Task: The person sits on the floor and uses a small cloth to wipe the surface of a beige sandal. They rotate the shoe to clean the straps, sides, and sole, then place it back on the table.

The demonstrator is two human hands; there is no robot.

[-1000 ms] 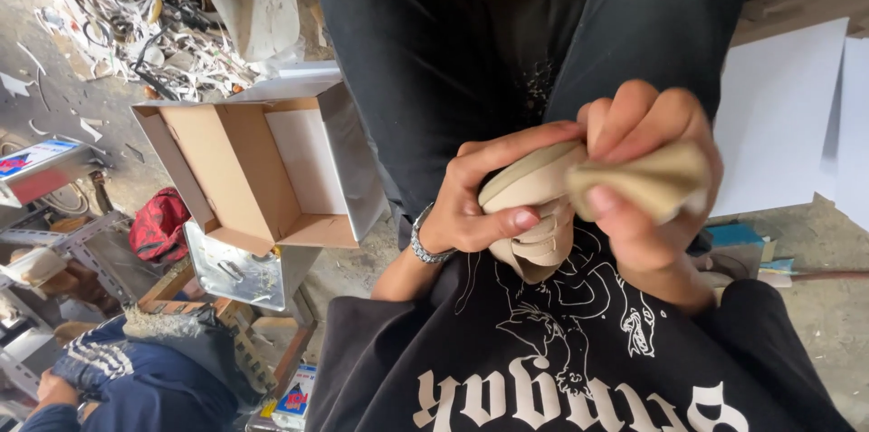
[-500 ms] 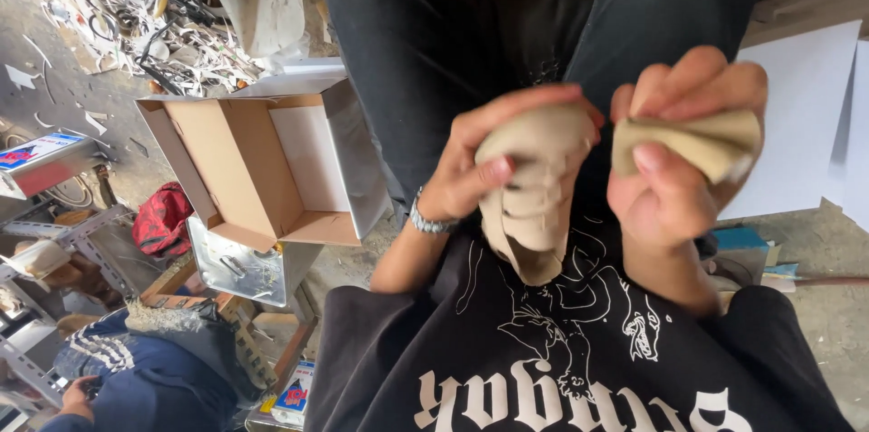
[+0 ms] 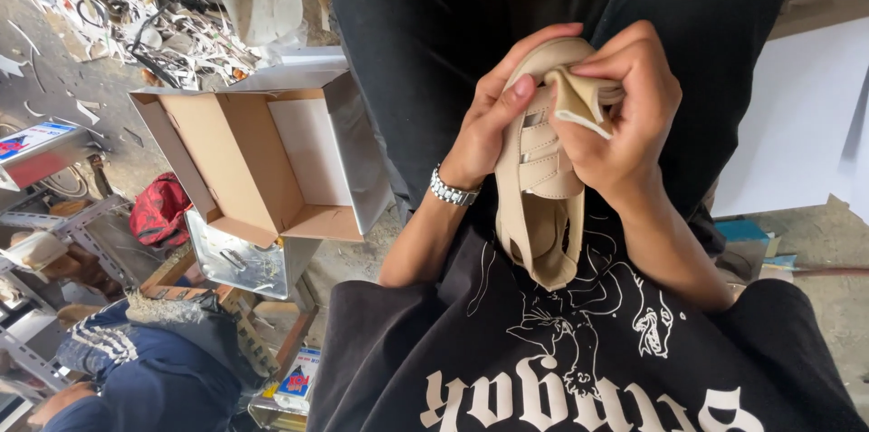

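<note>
Fingers of the left hand [image 3: 484, 129] grip a beige sandal [image 3: 541, 183] at chest height; right hand [image 3: 625, 120] pinches a beige cloth [image 3: 579, 97] into its toe. Stuffing step, likely; next needs pushing deeper. Open cardboard box [image 3: 262, 156] sits left.

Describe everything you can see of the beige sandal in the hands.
The sandal is beige, smooth like leather or a leather substitute, with several straps across the upper and open slots between them. It is held upright above the lap, toe end up and heel end hanging toward the black shirt. The left hand supports its side with the thumb on the straps. The right hand presses a beige cloth against its upper end.
</note>
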